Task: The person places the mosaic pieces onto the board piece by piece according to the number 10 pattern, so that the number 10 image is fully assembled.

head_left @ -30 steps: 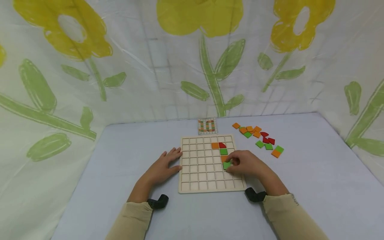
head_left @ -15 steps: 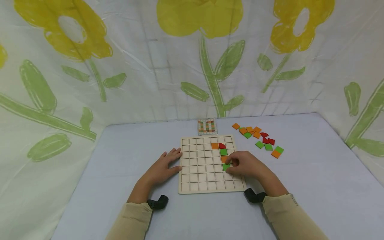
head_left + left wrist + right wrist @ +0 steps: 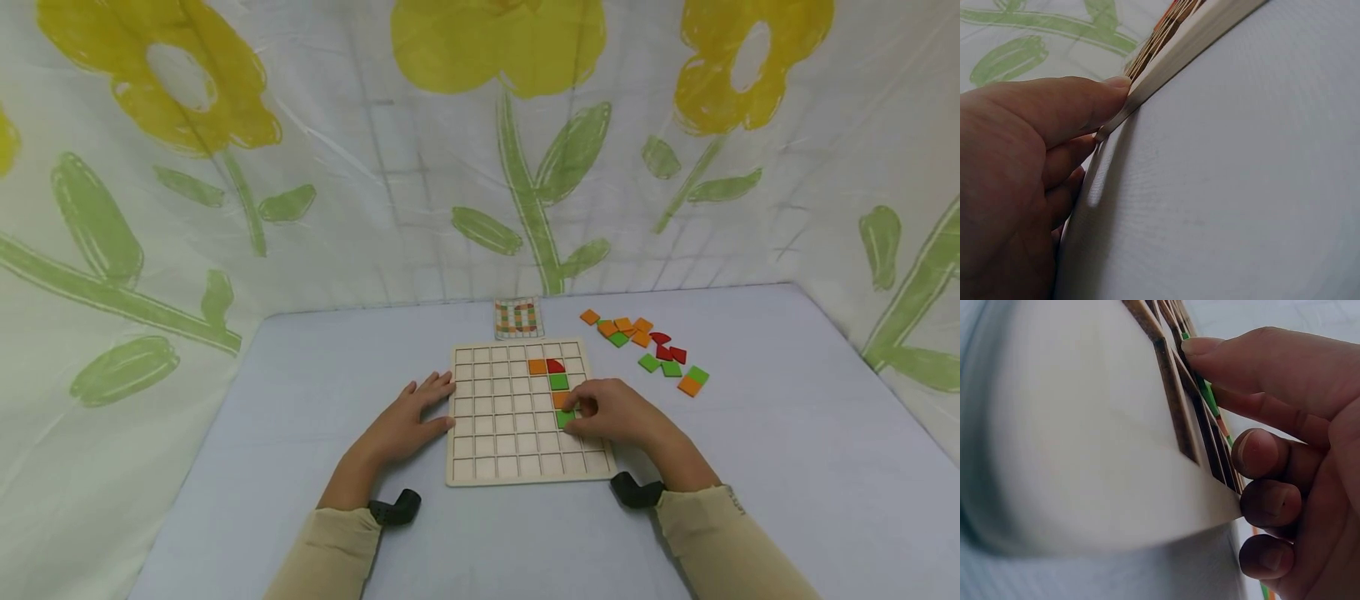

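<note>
A pale wooden grid board (image 3: 506, 462) lies flat on the table. My right hand (image 3: 622, 410) is over its right part, thumb and index finger pinching a green square tile (image 3: 565, 420) that sits in a cell. In the right wrist view the thumb (image 3: 1210, 353) is at the green tile's edge (image 3: 1208, 397), the other fingers curled. Above it in the same column are an orange tile (image 3: 561, 400), another green tile (image 3: 558, 382) and a red quarter-round tile (image 3: 555, 366), with an orange tile (image 3: 537, 367) left of the red. My left hand (image 3: 408, 425) touches the board's left edge, fingers extended.
Behind the board lies a small pattern card (image 3: 519, 318) with a coloured grid. Loose orange tiles (image 3: 624, 323), red tiles (image 3: 664, 352) and green tiles (image 3: 649, 362) are scattered at the back right. A curtain with painted flowers (image 3: 498, 42) hangs beyond the table's far edge.
The green tile under my right hand has shifted slightly down and left and now lies square in its cell. My left hand stays at the board's edge.
</note>
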Demonstrator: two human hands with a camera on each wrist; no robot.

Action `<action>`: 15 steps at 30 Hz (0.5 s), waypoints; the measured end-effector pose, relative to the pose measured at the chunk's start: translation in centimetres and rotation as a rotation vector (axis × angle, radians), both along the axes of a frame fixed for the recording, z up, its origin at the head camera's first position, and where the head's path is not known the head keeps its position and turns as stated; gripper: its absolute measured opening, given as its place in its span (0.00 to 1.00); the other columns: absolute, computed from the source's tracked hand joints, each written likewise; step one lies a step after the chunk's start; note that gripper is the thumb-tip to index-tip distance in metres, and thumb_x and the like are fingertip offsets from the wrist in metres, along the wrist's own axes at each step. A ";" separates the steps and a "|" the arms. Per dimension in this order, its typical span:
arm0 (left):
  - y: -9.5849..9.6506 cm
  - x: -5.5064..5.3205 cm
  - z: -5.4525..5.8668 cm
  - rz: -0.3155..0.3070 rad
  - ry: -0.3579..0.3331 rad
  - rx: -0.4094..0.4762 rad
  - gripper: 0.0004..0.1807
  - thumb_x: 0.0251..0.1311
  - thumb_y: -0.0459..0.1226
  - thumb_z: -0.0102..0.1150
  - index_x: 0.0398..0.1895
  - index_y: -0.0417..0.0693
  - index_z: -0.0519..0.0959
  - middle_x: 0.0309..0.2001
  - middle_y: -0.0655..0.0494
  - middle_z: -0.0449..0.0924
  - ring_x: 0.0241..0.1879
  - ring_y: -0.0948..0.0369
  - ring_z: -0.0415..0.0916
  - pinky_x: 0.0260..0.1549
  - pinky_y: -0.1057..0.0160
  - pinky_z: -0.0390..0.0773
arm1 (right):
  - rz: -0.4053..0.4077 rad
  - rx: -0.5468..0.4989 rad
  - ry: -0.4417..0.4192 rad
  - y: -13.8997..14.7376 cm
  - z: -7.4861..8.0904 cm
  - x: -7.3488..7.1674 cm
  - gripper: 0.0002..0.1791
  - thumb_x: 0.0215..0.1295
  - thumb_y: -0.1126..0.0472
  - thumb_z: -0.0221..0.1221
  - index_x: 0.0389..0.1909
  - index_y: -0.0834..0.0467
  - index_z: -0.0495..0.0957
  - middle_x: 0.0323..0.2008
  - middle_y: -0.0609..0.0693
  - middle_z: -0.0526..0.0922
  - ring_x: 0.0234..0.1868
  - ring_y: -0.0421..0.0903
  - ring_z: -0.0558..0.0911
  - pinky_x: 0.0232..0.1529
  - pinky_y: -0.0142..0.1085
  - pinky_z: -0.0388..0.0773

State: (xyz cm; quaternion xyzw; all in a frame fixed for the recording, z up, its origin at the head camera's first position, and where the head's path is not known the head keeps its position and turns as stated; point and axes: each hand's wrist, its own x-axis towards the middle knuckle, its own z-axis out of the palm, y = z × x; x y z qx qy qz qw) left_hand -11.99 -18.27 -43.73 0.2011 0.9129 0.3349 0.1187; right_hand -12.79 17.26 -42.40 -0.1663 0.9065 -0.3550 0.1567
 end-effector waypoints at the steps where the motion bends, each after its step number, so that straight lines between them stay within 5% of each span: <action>1: 0.0 0.0 -0.1 0.002 0.000 -0.002 0.35 0.66 0.46 0.60 0.74 0.49 0.63 0.77 0.61 0.53 0.78 0.59 0.44 0.78 0.51 0.38 | -0.007 -0.002 -0.008 0.0 0.0 0.0 0.12 0.53 0.54 0.73 0.36 0.50 0.84 0.23 0.45 0.74 0.29 0.44 0.73 0.28 0.35 0.71; 7: 0.0 0.0 -0.2 0.001 0.004 -0.004 0.35 0.67 0.46 0.60 0.74 0.49 0.63 0.77 0.61 0.53 0.78 0.59 0.44 0.78 0.51 0.38 | -0.128 0.032 -0.004 1.7 0.0 -0.8 0.12 0.56 0.49 0.70 0.40 0.47 0.85 0.27 0.48 0.75 0.32 0.46 0.73 0.30 0.35 0.71; 15: 0.0 0.0 -0.2 -0.001 0.003 -0.011 0.35 0.67 0.47 0.59 0.74 0.50 0.63 0.77 0.61 0.53 0.78 0.59 0.44 0.78 0.51 0.38 | -0.422 0.086 0.133 6.9 0.2 -2.0 0.23 0.65 0.45 0.62 0.54 0.57 0.81 0.29 0.52 0.73 0.31 0.48 0.71 0.28 0.35 0.67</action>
